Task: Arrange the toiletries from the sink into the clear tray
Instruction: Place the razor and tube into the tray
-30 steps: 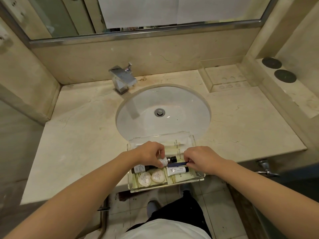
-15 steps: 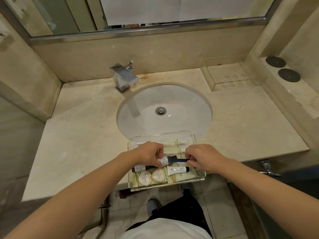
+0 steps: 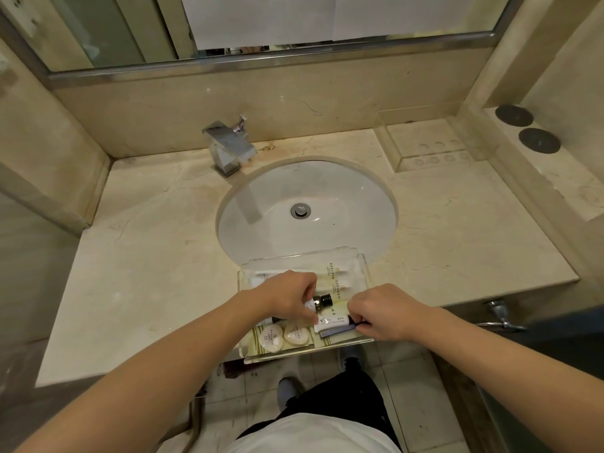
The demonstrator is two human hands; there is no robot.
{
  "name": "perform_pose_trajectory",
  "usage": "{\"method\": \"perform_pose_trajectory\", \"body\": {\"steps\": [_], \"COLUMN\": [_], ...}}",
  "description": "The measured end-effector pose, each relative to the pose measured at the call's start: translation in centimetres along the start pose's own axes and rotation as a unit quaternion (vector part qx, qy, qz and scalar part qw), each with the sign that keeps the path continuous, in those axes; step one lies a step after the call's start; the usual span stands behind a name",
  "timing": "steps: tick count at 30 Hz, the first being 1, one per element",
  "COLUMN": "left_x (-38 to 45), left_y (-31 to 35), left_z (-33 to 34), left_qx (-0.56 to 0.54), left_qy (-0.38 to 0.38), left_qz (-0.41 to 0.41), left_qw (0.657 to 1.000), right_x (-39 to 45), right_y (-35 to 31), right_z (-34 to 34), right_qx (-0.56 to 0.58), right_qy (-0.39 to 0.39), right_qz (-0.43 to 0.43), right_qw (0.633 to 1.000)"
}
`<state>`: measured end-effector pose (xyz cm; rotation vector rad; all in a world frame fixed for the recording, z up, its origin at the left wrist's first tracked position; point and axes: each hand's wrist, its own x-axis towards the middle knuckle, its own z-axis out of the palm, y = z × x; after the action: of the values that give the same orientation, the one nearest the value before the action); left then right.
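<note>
While the left hand pinched a small bottle, the right hand gripped a dark comb inside the clear tray at lower centre.

Left hand hides bottle body; labels unreadable.

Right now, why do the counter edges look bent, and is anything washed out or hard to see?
Head view: the wide lens bows the counter edges and mirror frame; soft glare sits in the sink by the drain; the clear tray almost vanishes against the marble; print on the toiletries is too small to read.
</note>
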<state>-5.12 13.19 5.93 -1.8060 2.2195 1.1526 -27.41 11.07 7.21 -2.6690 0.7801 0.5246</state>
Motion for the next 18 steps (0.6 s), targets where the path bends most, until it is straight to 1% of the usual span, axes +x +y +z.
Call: {"method": "perform_pose_trajectory", "body": {"steps": [8,18], "left_x": [0.43,0.32], "left_y": [0.38,0.67], "left_z": [-0.17,-0.25], "left_qx": [0.013,0.040], "left_qy": [-0.008,-0.029], "left_qz": [0.008,0.023], "left_qw": [1.000,0.998], "right_x": [0.28,0.63], "right_y": [-0.01,0.46], "right_z": [0.57,0.90], "right_qx": [0.010,0.024], "right_qy": [0.004,0.026], "right_qz": [0.041,0.052], "right_qw": [0.999,0.998]}}
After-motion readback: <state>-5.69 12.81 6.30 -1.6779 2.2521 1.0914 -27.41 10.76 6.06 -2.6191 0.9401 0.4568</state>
